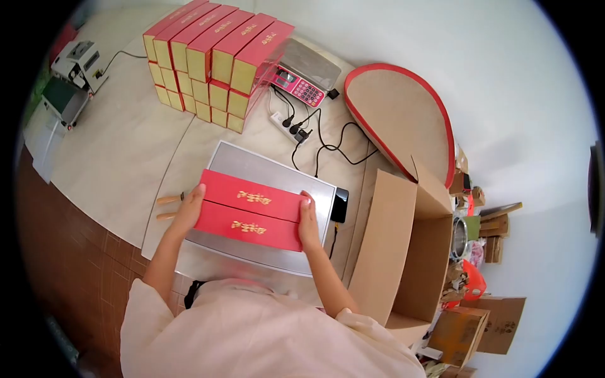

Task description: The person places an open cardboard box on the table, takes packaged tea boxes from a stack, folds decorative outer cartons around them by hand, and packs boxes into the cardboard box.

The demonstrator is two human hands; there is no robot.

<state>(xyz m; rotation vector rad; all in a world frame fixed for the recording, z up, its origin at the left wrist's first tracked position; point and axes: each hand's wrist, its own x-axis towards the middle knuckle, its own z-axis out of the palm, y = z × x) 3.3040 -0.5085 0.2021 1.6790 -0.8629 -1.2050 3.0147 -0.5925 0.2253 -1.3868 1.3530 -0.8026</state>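
Two long red boxes with gold lettering lie side by side over a grey flat panel [236, 157] with a white frame. They are the far red box [227, 189] and the near red box [214, 223]. My left hand [189, 208] grips their left ends, and my right hand [308, 220] grips their right ends, fingers at the far edge. Whether the boxes rest on the panel or are lifted off it, I cannot tell. Two wooden handles [169, 200] stick out beside my left hand.
Stacked red-and-gold boxes [220, 47] stand at the back, near a pink scale [299, 85]. A power strip [290, 128] with black cables and a phone [339, 205] lie beyond the panel. An open cardboard box [384, 246] and a red-rimmed round tray [403, 107] are on the right.
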